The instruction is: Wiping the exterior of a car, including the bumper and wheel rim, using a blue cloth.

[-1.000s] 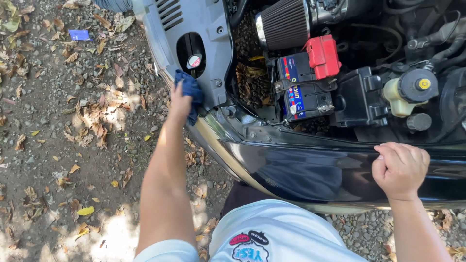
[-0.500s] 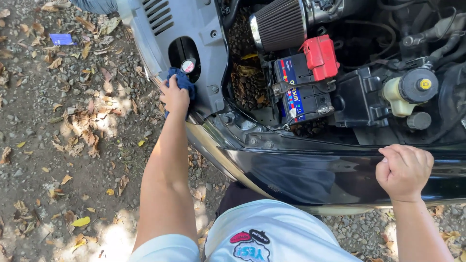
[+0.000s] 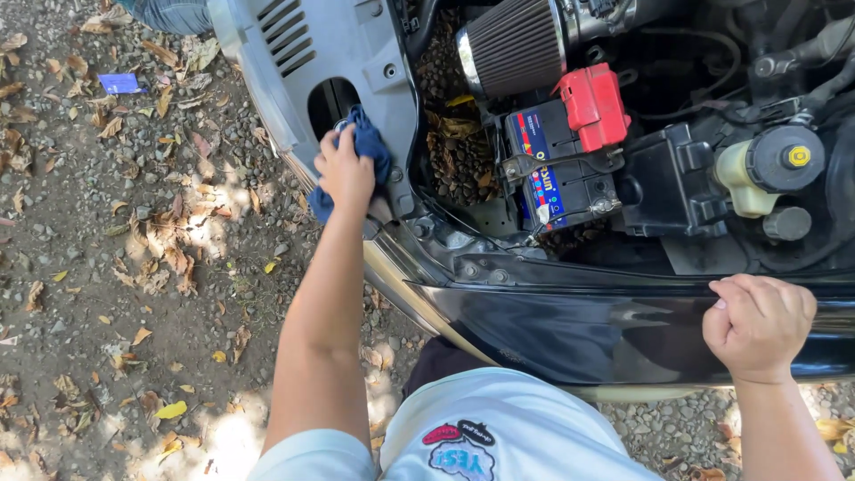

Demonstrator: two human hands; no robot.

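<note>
We press a crumpled dark-blue cloth rag [image 3: 363, 147] against the grey plastic panel [image 3: 356, 53] at the car's front corner, just below its dark round opening; our left hand [image 3: 346, 171] is curled around it, fingers pinching its folds. The rag bunches above the knuckles and trails beneath the palm. Our right hand [image 3: 759, 323] is closed in a loose fist, resting on the glossy black bumper edge [image 3: 570, 330].

Light blue T-shirt [image 3: 499, 419] (short sleeves, red-blue patch)
</note>
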